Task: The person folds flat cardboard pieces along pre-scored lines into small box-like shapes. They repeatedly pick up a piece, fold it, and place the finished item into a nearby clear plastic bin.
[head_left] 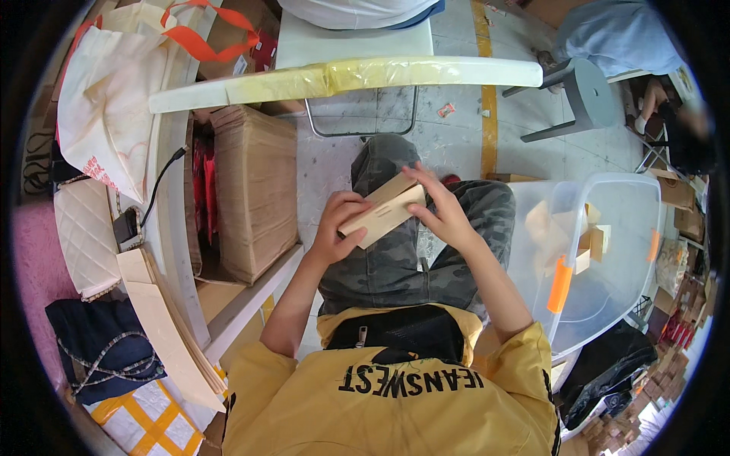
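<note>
Above my lap, a small light-brown cardboard box (389, 216) is held slantwise between both hands. The thumb and fingers of my left hand (338, 228) grip its lower left end. At the upper right end, my right hand (447, 215) has its thumb on the near face and its fingers over the far edge. A gap or fold runs along the box's upper side; whether it is fully closed I cannot tell. To my right stands a clear plastic bin (608, 304) with orange latches, and several small cardboard pieces or boxes (595, 242) lie in it.
At my left, a white shelf frame (171, 228) holds a large cardboard carton (255, 194). Flat cardboard sheets (163, 319), a cream quilted bag (85, 228) and a black cable (161, 178) lie beside it. A taped white bar (342, 78) crosses ahead. Beyond is a grey stool (589, 95); other people sit nearby.
</note>
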A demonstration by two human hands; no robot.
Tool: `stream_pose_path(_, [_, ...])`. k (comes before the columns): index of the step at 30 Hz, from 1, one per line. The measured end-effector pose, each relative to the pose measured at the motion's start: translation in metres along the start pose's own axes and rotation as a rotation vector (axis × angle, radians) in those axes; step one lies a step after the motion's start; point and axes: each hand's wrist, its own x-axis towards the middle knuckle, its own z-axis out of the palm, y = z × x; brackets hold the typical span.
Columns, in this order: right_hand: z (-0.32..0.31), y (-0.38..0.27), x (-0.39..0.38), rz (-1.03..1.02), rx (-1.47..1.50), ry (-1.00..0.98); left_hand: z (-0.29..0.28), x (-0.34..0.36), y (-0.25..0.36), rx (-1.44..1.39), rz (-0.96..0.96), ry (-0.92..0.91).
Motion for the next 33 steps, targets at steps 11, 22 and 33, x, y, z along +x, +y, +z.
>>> stream_pose_path(11, [0.026,0.024,-0.012,-0.063,0.078,0.166,0.056,-0.008,-0.006,-0.176,-0.105,0.615])
stream_pose_path(22, [0.026,-0.015,-0.028,0.322,0.333,0.434,0.033,0.026,0.059,-0.450,-0.609,0.355])
stream_pose_path(33, [-0.056,-0.074,-0.106,0.242,0.157,0.656,0.093,0.051,0.134,-0.394,-0.307,0.118])
